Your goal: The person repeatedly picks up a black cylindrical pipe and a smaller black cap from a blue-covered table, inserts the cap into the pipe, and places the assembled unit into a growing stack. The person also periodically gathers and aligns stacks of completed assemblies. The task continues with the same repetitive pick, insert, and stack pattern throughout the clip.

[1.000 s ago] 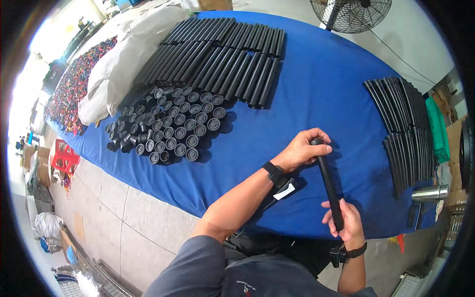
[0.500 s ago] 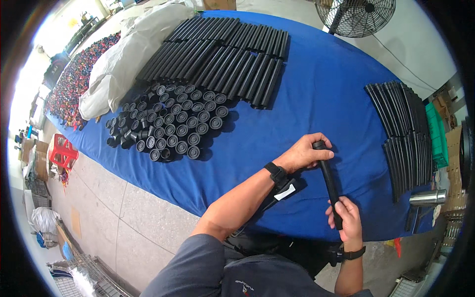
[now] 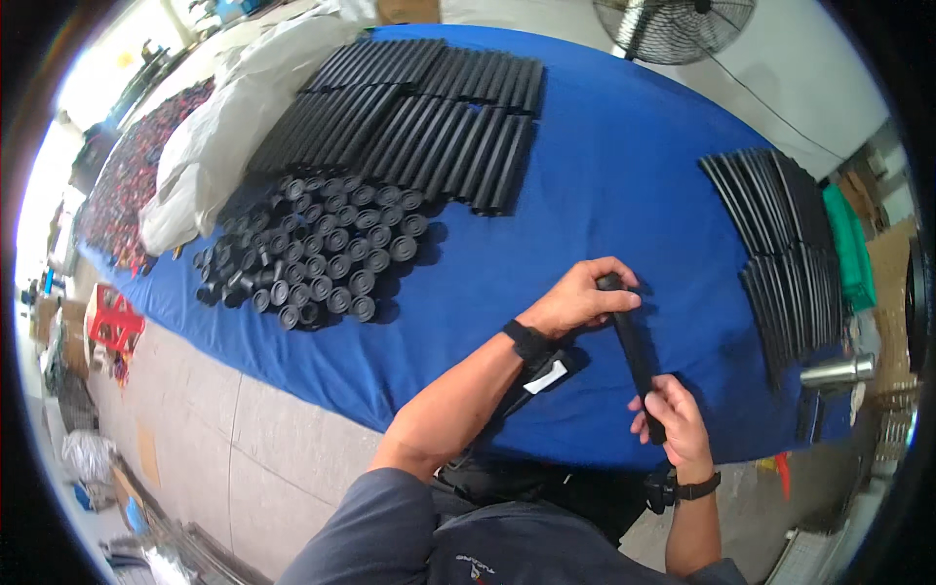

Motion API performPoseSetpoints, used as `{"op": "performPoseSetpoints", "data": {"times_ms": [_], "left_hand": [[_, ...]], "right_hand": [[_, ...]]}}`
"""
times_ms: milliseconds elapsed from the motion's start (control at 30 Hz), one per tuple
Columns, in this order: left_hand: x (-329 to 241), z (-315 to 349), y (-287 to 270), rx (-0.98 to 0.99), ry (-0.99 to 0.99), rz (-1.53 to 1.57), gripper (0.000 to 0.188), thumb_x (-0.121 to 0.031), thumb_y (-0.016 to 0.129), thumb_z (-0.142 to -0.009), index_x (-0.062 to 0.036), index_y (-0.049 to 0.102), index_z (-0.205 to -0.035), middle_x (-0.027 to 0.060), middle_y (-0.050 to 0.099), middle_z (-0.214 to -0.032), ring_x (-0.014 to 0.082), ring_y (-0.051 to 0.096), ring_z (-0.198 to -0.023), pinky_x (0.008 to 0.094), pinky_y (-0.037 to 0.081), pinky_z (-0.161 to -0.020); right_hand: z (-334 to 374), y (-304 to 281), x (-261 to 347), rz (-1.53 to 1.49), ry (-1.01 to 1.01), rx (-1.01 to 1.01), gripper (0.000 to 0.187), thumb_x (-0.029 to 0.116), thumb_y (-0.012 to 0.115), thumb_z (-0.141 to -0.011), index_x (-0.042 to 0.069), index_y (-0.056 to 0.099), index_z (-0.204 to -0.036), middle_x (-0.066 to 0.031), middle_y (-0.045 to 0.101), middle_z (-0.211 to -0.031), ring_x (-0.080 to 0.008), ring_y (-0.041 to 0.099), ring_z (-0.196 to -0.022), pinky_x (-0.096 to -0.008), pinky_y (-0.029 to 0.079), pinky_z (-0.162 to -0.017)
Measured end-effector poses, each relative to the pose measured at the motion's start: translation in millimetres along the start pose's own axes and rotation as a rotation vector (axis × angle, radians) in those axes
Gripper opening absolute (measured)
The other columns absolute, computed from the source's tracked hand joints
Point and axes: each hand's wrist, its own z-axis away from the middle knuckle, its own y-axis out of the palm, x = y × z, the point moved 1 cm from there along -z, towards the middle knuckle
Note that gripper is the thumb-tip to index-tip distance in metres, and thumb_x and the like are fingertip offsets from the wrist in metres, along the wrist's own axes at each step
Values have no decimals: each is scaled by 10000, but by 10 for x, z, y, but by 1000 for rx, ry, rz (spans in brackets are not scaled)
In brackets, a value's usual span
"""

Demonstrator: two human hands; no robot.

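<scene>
A black tube [image 3: 635, 346] is held at a slant in front of me over the blue-covered table. My left hand [image 3: 575, 297] is closed around its far end, with fingers and thumb at a black cap [image 3: 609, 283] there. Around the near end my right hand [image 3: 680, 419] is wrapped, so part of that end is hidden. To the left of my hands lies a heap of round black caps [image 3: 338, 241] with ringed faces. Behind them, rows of black tubes [image 3: 409, 117] are laid side by side. Thinner-looking black tubes [image 3: 780, 253] lie in two stacked rows on the right.
A blue cloth [image 3: 604, 175] covers the table. White sheeting [image 3: 210, 136] lies at the far left beside a pile of small red and dark pieces [image 3: 146, 180]. A metal cylinder [image 3: 837, 371] and a green crate [image 3: 851, 249] are at the right edge. A fan [image 3: 678, 24] stands behind.
The whole view has shifted, so most things sit slightly farther left in the picture. Both hands keep their hold on the tube, with little other visible change.
</scene>
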Motion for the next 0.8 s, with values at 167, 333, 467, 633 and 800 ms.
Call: {"op": "performPoseSetpoints", "data": {"times_ms": [167, 333, 467, 633, 800], "left_hand": [[-68, 1, 54, -73, 15, -62, 241, -147, 772, -897, -60, 662, -1093, -14, 563, -774, 61, 487, -606, 226, 357, -508], [-31, -36, 43, -110, -3, -64, 165, -123, 777, -905, -66, 655, -999, -46, 549, -727, 34, 458, -555, 212, 318, -472], [12, -40, 31, -42, 30, 31, 148, -144, 754, -927, -76, 626, -958, -29, 576, -758, 43, 449, -550, 206, 337, -473], [55, -50, -7, -121, 28, -7, 141, -190, 702, -978, -81, 625, -932, -28, 576, -735, 31, 439, -534, 199, 327, -461], [71, -59, 5, -133, 69, 82, 162, -206, 691, -989, -83, 627, -905, -30, 574, -729, 25, 430, -531, 198, 305, -444]], "right_hand": [[-115, -114, 29, 82, 101, 32, 312, 291, 590, -1056, 3, 637, -1165, -54, 698, -903, -104, 626, -689, -242, 491, -563], [-106, -78, 94, 385, -67, -78, 281, 215, 579, -1066, -9, 599, -1234, -45, 701, -969, -109, 663, -824, -262, 530, -654], [-19, -166, 154, 49, 158, 173, 327, 263, 519, -1095, -3, 570, -1279, -62, 701, -911, -106, 656, -684, -260, 510, -567], [-45, -46, 139, 482, -13, 40, 286, 290, 513, -1101, 21, 608, -1125, -63, 697, -859, -93, 616, -562, -252, 475, -501], [41, -55, 136, -304, 119, 237, 346, 383, 499, -1099, 64, 609, -1020, -35, 657, -788, -81, 582, -528, -220, 426, -425]]}}
